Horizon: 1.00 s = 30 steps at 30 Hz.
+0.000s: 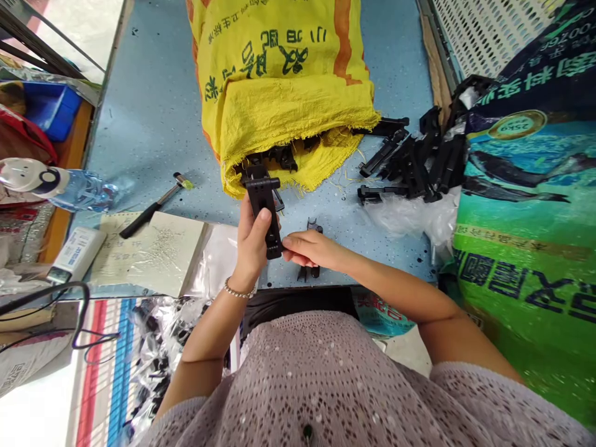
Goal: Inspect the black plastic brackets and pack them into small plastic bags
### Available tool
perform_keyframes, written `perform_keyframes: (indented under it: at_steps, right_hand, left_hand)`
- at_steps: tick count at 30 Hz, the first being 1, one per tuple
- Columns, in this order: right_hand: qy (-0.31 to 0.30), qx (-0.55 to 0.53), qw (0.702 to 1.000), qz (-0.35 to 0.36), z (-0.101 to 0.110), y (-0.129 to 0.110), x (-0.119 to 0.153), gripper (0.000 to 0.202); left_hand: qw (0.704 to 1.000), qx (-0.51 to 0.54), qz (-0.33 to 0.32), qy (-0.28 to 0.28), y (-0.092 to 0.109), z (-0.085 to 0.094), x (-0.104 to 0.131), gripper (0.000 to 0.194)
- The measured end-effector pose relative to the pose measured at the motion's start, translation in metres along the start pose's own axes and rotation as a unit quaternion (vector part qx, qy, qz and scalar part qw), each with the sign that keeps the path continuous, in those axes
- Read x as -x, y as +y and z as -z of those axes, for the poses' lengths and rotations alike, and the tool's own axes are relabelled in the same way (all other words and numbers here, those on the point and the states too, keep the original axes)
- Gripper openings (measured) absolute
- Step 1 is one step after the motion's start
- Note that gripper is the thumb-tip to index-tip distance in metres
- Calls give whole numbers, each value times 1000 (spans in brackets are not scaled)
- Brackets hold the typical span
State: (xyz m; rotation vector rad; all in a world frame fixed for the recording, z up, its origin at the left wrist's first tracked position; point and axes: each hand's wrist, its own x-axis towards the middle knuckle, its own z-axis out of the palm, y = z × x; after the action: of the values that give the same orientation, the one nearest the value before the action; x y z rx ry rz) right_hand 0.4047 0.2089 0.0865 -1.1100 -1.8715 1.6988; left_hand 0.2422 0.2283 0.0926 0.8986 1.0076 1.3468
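Note:
My left hand is wrapped around a long black plastic part with a crossbar near its top, held upright over the front of the table. At its lower end, the fingertips of my right hand are pinched together; whatever they hold, if anything, is too small to make out. Behind my right hand lie small black pieces at the table's edge. Just beyond my left hand, the open mouth of a yellow woven sack shows more black parts inside.
On the right, black plastic parts are heaped beside clear plastic film and a green printed bag. To the left are a hammer, a notebook with tiny metal pieces, a white box and a water bottle.

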Motion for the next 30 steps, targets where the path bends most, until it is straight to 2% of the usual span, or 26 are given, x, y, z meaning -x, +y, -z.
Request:
perform_keyframes:
  at_steps: [2, 4, 6, 9, 12, 15, 17, 19, 22, 24, 26, 30]
  right_hand:
    - [46, 122, 990, 46, 6, -3, 3, 44]
    - [91, 255, 955, 123, 16, -7, 5, 31]
    - [78, 327, 923, 187, 26, -11, 4, 24]
    - [16, 326, 917, 228, 36, -13, -3, 26]
    - [-33, 219, 959, 180, 31, -8, -8, 32]
    - [-55, 96, 990, 82, 20, 0, -9, 43]
    - [-77, 71, 993, 45, 18, 3, -7, 50]
    - [-62, 108, 991, 54, 23, 0, -6, 47]
    - [1, 213, 965, 156, 34, -8, -6, 33]
    - [-3, 241, 949, 205, 35, -11, -8, 31]
    - [-17, 203, 963, 178, 27, -10, -8, 35]
    - [-45, 104, 992, 56, 12, -5, -4, 51]
  left_hand:
    - [998, 25, 51, 2, 2, 1, -2, 43]
    - [992, 47, 116, 5, 5, 3, -5, 46]
    - [983, 56, 177, 1, 5, 3, -7, 48]
    - [967, 71, 243, -14, 2, 0, -7, 46]
    - [961, 71, 268, -16, -2, -4, -3, 45]
    - [976, 65, 208, 3, -3, -6, 2, 44]
    - [983, 62, 172, 11, -2, -5, 4, 41]
    - [980, 64, 189, 12, -3, -2, 3, 41]
    - [965, 73, 250, 13, -6, 2, 0, 44]
    - [960, 76, 270, 19, -8, 2, -1, 44]
    - [958, 85, 272, 20, -7, 0, -1, 44]
    - [966, 105, 237, 12, -4, -1, 2, 42]
